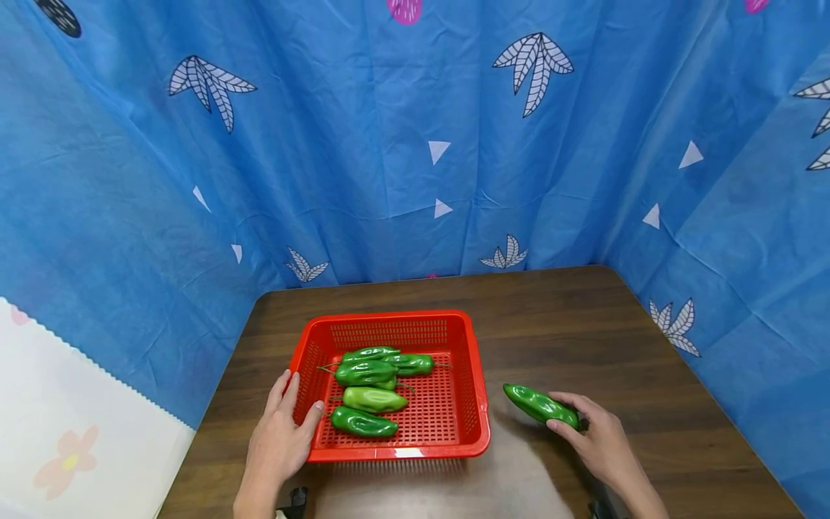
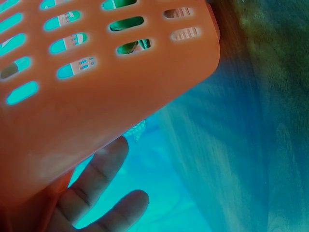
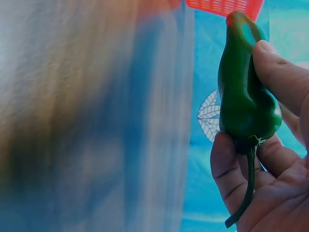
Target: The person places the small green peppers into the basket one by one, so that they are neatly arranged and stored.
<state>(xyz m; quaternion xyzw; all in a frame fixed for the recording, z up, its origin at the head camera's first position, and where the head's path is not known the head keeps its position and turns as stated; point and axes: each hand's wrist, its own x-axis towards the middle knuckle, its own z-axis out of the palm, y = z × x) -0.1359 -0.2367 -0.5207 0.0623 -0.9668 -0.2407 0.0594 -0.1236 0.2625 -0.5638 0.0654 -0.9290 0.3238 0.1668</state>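
A green pepper [image 1: 541, 404] is pinched between the thumb and fingers of my right hand [image 1: 599, 436], held to the right of the red basket [image 1: 476, 389]. In the right wrist view, the pepper's [image 3: 241, 92] dark stem hangs down toward the palm. My left hand [image 1: 279, 440] grips the basket's left side near the front corner, thumb over the rim and fingers along the outside. Several peppers lie inside, among them a light green one [image 1: 375, 399] and a dark green one [image 1: 364, 422] at the front. From the left wrist, two fingers [image 2: 113, 150] show beside the slotted wall [image 2: 96, 111].
The basket stands on a brown wooden table [image 1: 551, 310], left of its middle. Blue patterned curtains [image 1: 389, 144] hang behind and at both sides. A white cloth part with a flower print [image 1: 68, 458] shows at lower left.
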